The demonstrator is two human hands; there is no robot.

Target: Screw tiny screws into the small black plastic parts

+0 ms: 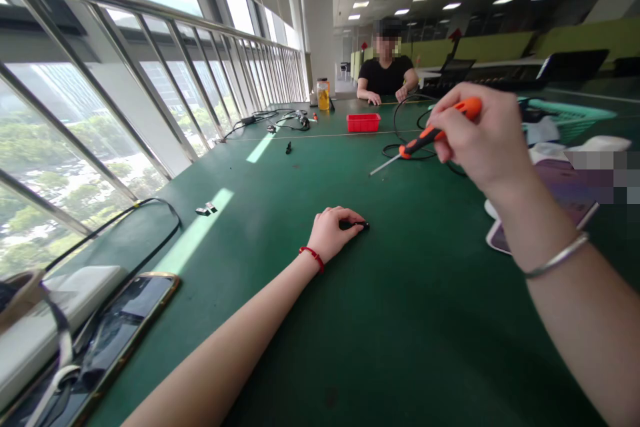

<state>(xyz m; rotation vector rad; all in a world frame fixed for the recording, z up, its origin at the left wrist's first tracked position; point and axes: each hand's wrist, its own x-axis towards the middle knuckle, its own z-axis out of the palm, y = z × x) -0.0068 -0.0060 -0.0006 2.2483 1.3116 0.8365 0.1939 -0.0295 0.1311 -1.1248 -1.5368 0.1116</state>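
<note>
My right hand (483, 133) is closed around the orange and black handle of a screwdriver (423, 140), raised above the table. Its thin metal shaft slants down to the left, with the tip apart from my other hand. Lower and further left, my left hand (334, 230) rests on the green tabletop (400, 320), its thumb and fingers pinching a small black piece (366, 224). Most of that piece is covered by my fingers, so its kind does not show. A red band circles my left wrist, a silver bangle my right.
A red tray (363, 122) and a jar (323, 95) stand toward the far end, where a person (387, 73) sits. Small dark pieces (206, 209) lie at left. A phone (130, 320) and power strip are near left; a teal basket (570, 117) is at right. Railing (200, 120) borders the left.
</note>
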